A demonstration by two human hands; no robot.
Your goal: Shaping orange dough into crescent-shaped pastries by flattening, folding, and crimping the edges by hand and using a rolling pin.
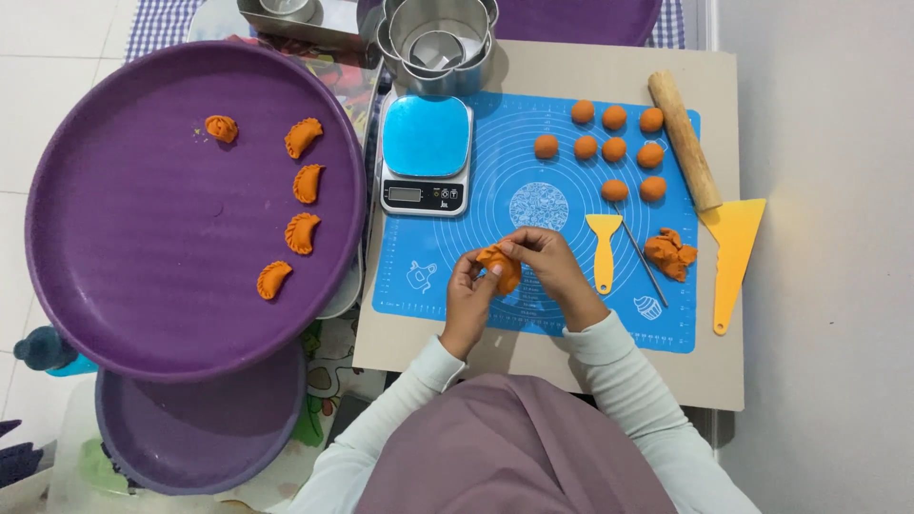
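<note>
I see both hands meeting over the blue mat (pixel 533 205) on the bench (pixel 609 71): the left hand (pixel 468 290) and right hand (pixel 550 262) each hold a narrow grip on one orange dumpling (pixel 501 266). Nine orange dough balls (pixel 614 148) sit beyond them, and five shaped dumplings (pixel 297 205) lie on the purple tray (pixel 143 286) at left.

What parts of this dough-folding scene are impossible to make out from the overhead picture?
- Orange dough piece: mostly covered by the left hand and right hand, so its fold is unclear.
- Scale: display too small to read.
- Metal cutters: cut off by the top edge.
- Lower purple tray: partly hidden beneath the large purple tray.
</note>
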